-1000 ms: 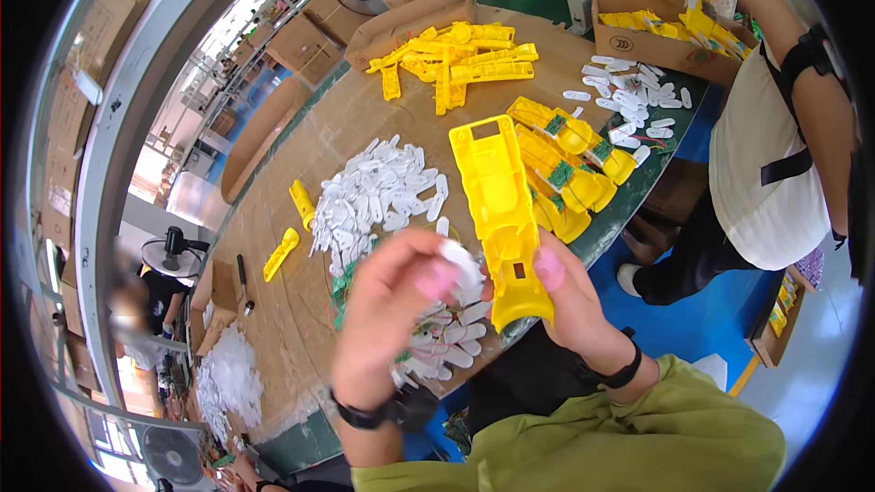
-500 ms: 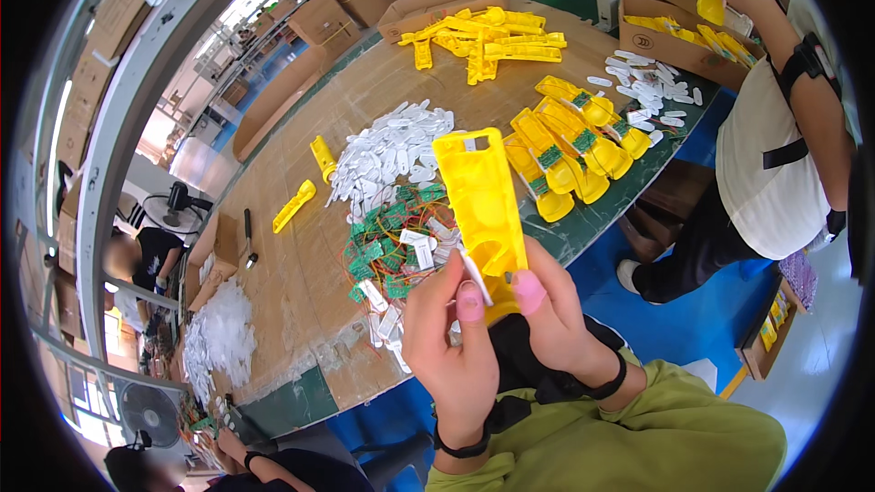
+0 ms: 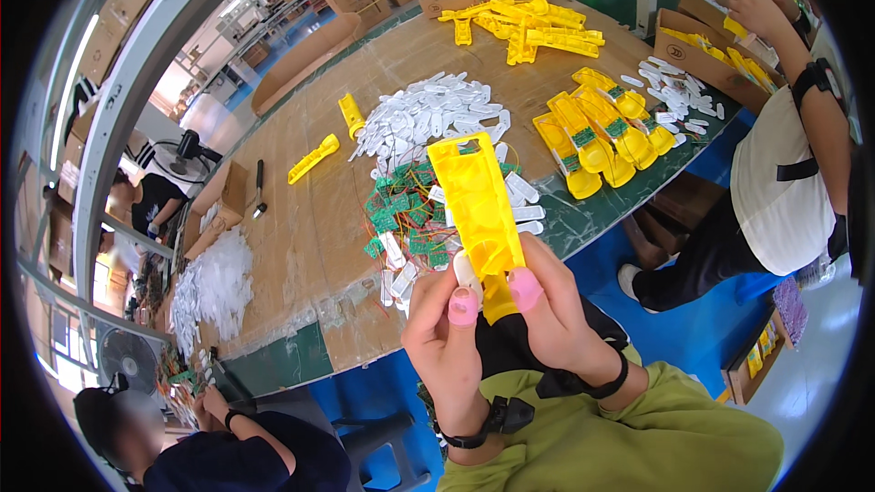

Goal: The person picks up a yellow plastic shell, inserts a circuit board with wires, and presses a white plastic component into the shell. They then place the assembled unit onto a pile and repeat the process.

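My right hand (image 3: 556, 323) grips a long yellow plastic housing half (image 3: 476, 202) by its lower end, its ribbed hollow inside facing me. My left hand (image 3: 444, 337) pinches a small white oval plastic cover (image 3: 464, 270) between thumb and finger, close against the housing's left edge. Whether the two parts touch cannot be made out. Pink finger covers sit on both thumbs. Behind the housing lie green circuit boards (image 3: 390, 211) with red wires and white cases, beside a heap of white oval covers (image 3: 428, 114).
Yellow housings fitted with boards (image 3: 592, 132) lie right on the cardboard-topped table (image 3: 301, 246), empty yellow ones (image 3: 524, 23) at the back. A hammer (image 3: 259, 189) and clear plastic bags (image 3: 214, 287) are left. Co-workers (image 3: 775, 182) (image 3: 246, 437) stand right and sit lower left.
The view has shifted, so the table's contents sit further right. The housing and white cover remain in my hands; the cover now shows more of its flat face.
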A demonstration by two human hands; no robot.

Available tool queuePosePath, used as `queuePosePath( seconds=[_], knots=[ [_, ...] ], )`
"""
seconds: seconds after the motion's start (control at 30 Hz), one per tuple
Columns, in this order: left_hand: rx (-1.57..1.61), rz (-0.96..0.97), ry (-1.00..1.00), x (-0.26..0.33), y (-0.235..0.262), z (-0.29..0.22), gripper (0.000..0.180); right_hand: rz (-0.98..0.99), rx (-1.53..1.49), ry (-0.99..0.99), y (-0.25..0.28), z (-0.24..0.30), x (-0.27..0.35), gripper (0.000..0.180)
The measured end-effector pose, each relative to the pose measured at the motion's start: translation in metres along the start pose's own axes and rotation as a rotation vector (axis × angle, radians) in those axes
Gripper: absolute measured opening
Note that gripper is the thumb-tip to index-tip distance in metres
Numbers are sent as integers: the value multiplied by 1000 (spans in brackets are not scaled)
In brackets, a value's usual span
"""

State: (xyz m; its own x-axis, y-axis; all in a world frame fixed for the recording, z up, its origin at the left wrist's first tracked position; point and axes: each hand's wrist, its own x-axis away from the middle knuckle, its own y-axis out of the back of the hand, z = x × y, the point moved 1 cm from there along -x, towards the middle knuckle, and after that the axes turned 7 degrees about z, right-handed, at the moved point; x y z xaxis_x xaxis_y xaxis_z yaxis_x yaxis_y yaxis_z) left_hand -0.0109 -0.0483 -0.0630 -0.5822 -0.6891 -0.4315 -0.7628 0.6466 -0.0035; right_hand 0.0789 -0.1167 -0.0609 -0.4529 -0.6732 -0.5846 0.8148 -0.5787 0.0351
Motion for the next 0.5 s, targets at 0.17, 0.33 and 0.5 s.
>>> queuePosePath(
  seconds=[0.17,0.33,0.5],
  knots=[
    [-27,-6,11,5,7,3,29,11,-79,-51,-7,5,2,28],
    [-77,-24,-44,7,10,10,28,9,-83,-123,-14,0,3,28],
    [-74,8,-27,6,15,17,29,3,-38,-52,-18,-6,4,29]
  ],
)
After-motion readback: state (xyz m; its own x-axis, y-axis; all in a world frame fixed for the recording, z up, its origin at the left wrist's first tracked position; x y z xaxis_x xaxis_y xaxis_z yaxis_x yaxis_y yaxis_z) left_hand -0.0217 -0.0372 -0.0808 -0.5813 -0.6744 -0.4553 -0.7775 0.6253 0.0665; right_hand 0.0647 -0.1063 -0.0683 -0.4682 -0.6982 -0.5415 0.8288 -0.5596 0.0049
